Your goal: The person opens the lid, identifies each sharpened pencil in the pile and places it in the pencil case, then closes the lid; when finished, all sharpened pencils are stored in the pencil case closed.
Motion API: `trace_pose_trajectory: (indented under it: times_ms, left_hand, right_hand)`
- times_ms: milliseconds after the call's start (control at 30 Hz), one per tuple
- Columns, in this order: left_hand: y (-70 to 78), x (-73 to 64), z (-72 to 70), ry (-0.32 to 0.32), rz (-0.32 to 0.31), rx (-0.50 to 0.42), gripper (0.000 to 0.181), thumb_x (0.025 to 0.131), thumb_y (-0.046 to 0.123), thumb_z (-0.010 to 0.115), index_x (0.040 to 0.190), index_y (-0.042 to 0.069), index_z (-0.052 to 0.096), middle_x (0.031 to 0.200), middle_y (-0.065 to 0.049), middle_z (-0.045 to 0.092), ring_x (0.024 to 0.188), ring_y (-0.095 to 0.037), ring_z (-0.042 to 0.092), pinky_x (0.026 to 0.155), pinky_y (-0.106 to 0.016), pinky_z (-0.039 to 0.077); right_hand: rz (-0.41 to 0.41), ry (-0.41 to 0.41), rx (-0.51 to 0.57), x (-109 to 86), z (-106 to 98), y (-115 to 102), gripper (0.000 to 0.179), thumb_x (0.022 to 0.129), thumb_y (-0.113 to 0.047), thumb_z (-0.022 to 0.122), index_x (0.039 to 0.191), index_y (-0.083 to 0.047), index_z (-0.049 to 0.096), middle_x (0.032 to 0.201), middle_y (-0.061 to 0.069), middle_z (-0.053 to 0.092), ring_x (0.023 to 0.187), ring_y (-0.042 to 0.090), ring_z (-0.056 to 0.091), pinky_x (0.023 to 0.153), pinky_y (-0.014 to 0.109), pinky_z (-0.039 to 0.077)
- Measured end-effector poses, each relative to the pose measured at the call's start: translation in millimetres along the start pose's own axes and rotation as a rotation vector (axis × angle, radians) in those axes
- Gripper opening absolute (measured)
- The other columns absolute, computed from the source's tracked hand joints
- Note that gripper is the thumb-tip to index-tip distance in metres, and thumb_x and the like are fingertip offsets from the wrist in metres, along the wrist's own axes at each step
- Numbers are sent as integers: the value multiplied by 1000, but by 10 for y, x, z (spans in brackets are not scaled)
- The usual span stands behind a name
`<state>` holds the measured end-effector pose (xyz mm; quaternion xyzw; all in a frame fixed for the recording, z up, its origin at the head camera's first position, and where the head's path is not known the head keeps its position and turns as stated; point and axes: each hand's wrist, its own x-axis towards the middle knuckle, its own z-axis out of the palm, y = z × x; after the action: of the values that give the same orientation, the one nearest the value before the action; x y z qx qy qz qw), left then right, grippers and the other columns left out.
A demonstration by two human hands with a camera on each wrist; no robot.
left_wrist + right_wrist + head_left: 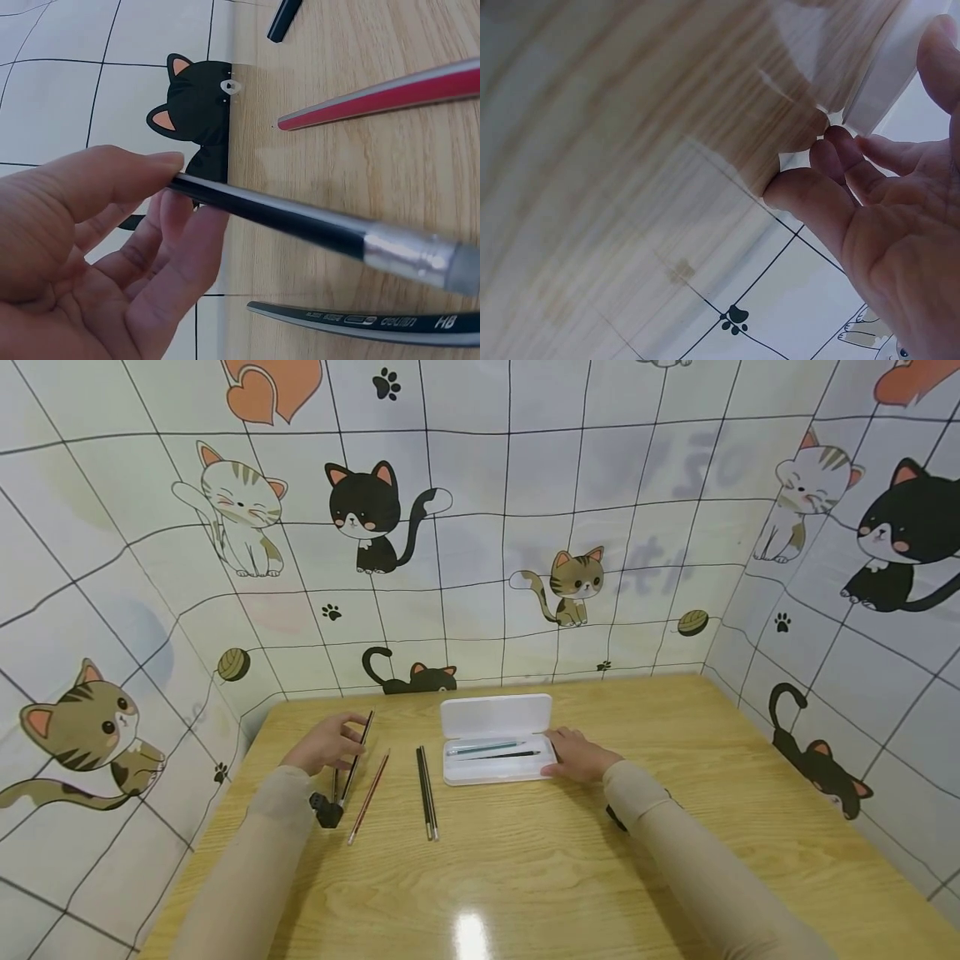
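My left hand pinches a black pencil between thumb and fingertips, its metal band and grey eraser pointing away from the fingers in the left wrist view. Under that hand lies a dark pencil marked HB. A red pencil rests just to the right, and a pair of dark pencils lies farther right. At the middle back, the white pencil case stands with its lid raised, holding a teal pencil and a black one. My right hand holds the case's right end, thumb near the front corner.
The wooden table meets cloth walls printed with cats and grid lines at the back and both sides. A black wrist device sits at the left wrist.
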<state>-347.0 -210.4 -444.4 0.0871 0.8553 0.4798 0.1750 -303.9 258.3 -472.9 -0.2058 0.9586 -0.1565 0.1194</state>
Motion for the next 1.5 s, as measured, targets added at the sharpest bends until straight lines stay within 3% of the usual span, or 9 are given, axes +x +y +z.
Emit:
trace_pose_trajectory:
  times_ms: [500, 767, 1233, 1500]
  left_hand:
    - [6, -2, 13, 129, 99, -40, 62, 98, 1, 63, 154, 5, 37, 127, -25, 50, 113, -42, 57, 87, -54, 56]
    - [8, 0, 49, 195, 172, -15, 62, 98, 1, 64, 154, 8, 39, 128, -23, 53, 114, -38, 58, 84, -48, 58]
    - [29, -15, 109, 213, 227, -55, 62, 98, 3, 65, 153, 10, 39, 128, -22, 52, 112, -35, 57, 85, -52, 58]
    - [83, -17, 142, 271, 274, -35, 60, 97, 3, 67, 151, 12, 43, 126, -19, 55, 112, -34, 58, 78, -41, 60]
  right_hand:
    - [9, 2, 19, -8, 0, -2, 78, 101, -36, 63, 153, 10, 28, 150, 32, 36, 136, 48, 35, 111, 59, 34]
    - [18, -4, 16, 5, -6, -6, 78, 102, -37, 62, 155, 8, 27, 150, 31, 36, 137, 47, 35, 111, 59, 34]
    - [21, -6, 18, 8, 27, 30, 78, 101, -38, 62, 155, 8, 27, 150, 30, 36, 136, 46, 35, 111, 58, 34]
    - [19, -7, 24, 20, 24, 35, 79, 101, -39, 62, 155, 8, 27, 150, 30, 35, 136, 47, 35, 111, 59, 34]
